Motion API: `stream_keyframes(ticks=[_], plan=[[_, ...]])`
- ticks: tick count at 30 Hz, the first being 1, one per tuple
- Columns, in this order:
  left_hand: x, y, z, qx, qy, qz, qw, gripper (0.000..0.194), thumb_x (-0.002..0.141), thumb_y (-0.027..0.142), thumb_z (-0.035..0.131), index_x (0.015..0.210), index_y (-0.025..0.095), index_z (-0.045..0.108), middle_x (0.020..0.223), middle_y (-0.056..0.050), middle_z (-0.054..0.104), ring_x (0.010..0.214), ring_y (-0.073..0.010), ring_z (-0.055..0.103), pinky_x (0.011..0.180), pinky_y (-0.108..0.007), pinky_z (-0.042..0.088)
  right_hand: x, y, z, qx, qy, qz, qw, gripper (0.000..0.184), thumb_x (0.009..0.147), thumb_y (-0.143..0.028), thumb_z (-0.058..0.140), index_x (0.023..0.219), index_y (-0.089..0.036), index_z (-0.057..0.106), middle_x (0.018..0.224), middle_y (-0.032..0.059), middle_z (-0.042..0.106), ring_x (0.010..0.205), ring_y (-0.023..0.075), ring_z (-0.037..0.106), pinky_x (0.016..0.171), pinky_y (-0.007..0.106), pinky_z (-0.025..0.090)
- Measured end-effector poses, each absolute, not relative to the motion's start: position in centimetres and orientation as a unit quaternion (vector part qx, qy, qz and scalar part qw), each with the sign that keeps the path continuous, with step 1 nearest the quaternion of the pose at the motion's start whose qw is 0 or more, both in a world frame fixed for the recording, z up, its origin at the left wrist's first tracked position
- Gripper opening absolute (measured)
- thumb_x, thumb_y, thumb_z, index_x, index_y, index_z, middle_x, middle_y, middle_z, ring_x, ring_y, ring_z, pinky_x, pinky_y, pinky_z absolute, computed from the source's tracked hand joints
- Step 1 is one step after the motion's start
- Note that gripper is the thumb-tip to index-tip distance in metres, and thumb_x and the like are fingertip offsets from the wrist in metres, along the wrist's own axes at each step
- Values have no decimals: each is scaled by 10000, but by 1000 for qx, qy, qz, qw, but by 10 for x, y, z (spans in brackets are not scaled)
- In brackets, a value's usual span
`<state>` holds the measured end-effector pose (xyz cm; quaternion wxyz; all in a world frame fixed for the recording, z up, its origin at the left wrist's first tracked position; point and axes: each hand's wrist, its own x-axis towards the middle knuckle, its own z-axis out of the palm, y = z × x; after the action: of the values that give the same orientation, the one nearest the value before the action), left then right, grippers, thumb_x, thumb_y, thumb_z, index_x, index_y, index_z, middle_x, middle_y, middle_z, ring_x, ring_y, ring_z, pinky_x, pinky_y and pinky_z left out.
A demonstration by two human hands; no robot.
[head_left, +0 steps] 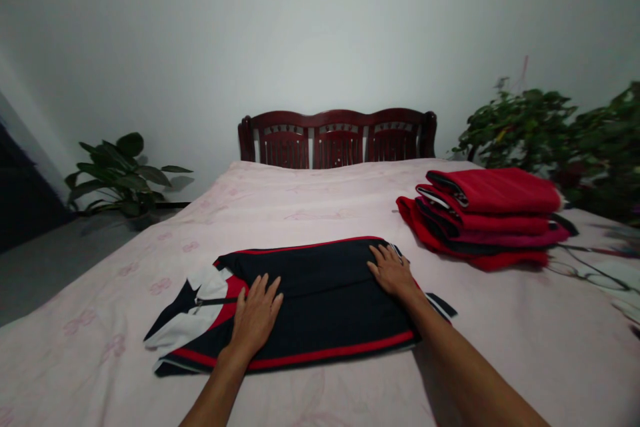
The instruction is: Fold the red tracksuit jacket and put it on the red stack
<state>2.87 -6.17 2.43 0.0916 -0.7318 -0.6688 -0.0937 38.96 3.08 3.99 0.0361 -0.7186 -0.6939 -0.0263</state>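
Note:
A dark navy jacket (pixel 320 300) with red stripes along its edges lies flat and folded narrow on the bed. Its white and navy collar end, with a short zip and a red patch, points left. My left hand (pixel 257 313) rests on the jacket near the collar, fingers spread and palm down. At the far right end of the garment, my right hand (pixel 391 270) lies flat by its upper corner, fingers apart. A dark, white-edged bit of cloth sticks out past my right forearm.
Right of the jacket is a stack of folded red clothes (pixel 500 203), with eyeglasses (pixel 590 277) beside it. The bed has a pale pink flowered sheet (pixel 310 207) and a dark wooden headboard (pixel 337 137). Leafy plants stand at left (pixel 125 173) and right (pixel 525 127).

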Motion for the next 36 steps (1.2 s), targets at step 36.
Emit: stream_keyframes(ticks=[36], plan=[[32,-62,28,-718,-681,-118,83,455,1011,358,402,1450,299,504,1536,-68,483,1445,-249,396,1153,-485,336,384,29,35,-714,-691,-77,79,559,1001,-427,312,1517,-232,402,1572,84,406,1462,301,300,1146,521,253]])
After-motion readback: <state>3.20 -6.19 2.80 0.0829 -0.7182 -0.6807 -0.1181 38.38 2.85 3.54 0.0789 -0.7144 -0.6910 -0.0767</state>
